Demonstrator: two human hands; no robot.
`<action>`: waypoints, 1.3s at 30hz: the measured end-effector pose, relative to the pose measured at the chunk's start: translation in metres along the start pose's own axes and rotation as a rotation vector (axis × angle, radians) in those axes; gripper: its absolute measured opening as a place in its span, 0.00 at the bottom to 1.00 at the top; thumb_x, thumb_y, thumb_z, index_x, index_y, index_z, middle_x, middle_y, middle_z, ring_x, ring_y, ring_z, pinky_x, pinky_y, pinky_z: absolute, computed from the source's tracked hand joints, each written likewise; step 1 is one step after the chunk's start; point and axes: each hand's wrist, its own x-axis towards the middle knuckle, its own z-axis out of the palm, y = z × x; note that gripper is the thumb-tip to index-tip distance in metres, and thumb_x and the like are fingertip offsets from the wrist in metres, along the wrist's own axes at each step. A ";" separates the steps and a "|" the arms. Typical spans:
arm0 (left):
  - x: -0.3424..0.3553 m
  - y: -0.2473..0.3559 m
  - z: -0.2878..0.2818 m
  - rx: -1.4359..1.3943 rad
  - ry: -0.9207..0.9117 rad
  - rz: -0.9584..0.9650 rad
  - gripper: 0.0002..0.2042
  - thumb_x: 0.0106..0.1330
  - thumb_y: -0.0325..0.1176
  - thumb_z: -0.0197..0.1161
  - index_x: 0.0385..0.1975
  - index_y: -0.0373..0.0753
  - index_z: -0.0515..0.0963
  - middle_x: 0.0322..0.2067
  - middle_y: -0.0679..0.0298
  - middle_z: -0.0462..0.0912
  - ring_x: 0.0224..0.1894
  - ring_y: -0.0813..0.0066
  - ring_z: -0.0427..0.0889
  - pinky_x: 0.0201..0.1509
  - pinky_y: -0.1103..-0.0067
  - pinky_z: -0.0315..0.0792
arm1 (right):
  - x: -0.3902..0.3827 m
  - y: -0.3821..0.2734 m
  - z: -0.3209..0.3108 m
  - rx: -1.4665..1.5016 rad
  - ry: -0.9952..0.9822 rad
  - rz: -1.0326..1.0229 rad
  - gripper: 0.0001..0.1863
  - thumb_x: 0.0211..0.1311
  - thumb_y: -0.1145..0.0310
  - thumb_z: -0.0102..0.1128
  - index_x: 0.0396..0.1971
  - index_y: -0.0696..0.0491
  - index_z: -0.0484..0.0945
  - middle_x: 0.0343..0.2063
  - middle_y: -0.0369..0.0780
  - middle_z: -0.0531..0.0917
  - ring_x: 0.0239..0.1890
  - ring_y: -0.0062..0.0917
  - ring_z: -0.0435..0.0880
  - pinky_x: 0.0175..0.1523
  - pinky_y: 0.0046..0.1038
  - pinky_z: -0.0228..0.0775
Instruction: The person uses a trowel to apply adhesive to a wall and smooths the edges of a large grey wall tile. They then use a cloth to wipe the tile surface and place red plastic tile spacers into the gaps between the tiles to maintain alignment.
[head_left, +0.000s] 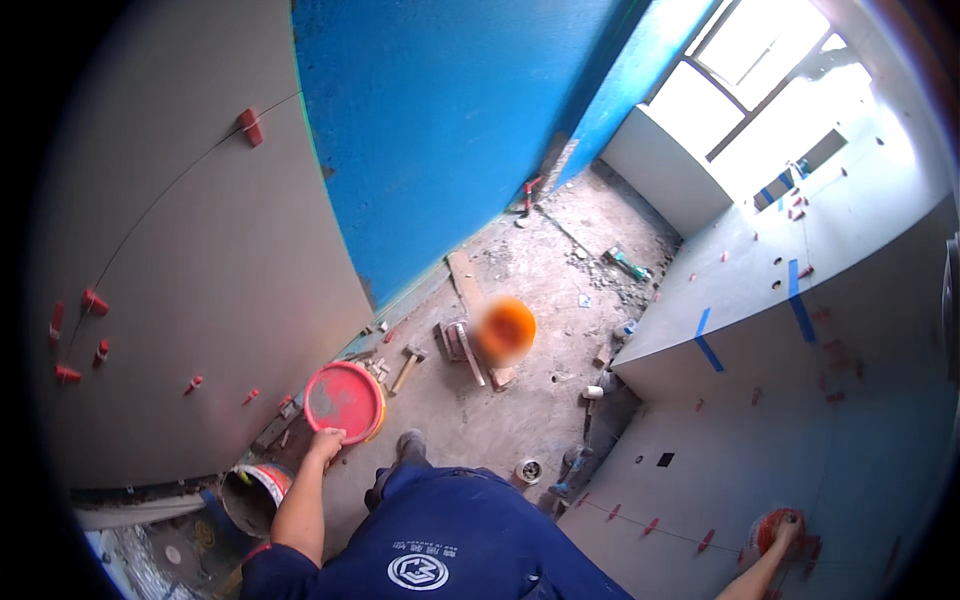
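Observation:
My left hand [328, 442] is closed on the near rim of a round red lid or shallow pan [344, 400], its top smeared with grey. A yellow edge shows along its right side. Far to the right, my right hand [790, 528] grips a round orange-red tool [768, 530] and holds it against the large grey wall tile [690, 470]. The tool's kind is unclear, and my fingers cover part of it. Red tile-levelling wedges [706, 540] stick out along the joint beside it.
A hammer [407, 370] and a partly blurred orange round object [510, 328] rest on the dusty floor. Near my left arm lies an open bucket [255, 497]. A white-headed mallet [593, 393] is by the right wall; a green power tool [628, 264] lies farther off.

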 end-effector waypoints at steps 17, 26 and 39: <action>-0.015 0.036 -0.022 0.149 -0.041 -0.165 0.13 0.64 0.39 0.62 0.39 0.35 0.80 0.27 0.64 0.80 0.26 0.74 0.77 0.30 0.77 0.72 | 0.101 0.051 0.019 0.458 0.365 0.396 0.11 0.62 0.64 0.61 0.37 0.56 0.78 0.29 0.39 0.80 0.29 0.29 0.78 0.31 0.29 0.70; -0.001 0.025 -0.014 0.130 -0.047 -0.101 0.14 0.64 0.40 0.61 0.41 0.35 0.81 0.29 0.64 0.81 0.27 0.73 0.78 0.32 0.73 0.72 | 0.109 0.062 0.030 0.523 0.400 0.465 0.11 0.61 0.63 0.62 0.36 0.56 0.78 0.28 0.38 0.80 0.27 0.27 0.77 0.28 0.28 0.70; 0.044 0.007 -0.004 0.089 -0.366 -0.051 0.09 0.68 0.43 0.54 0.34 0.46 0.74 0.23 0.70 0.76 0.17 0.77 0.71 0.15 0.79 0.62 | 0.117 0.074 0.014 0.911 0.343 0.417 0.07 0.59 0.66 0.64 0.35 0.51 0.78 0.27 0.34 0.78 0.23 0.23 0.74 0.24 0.27 0.65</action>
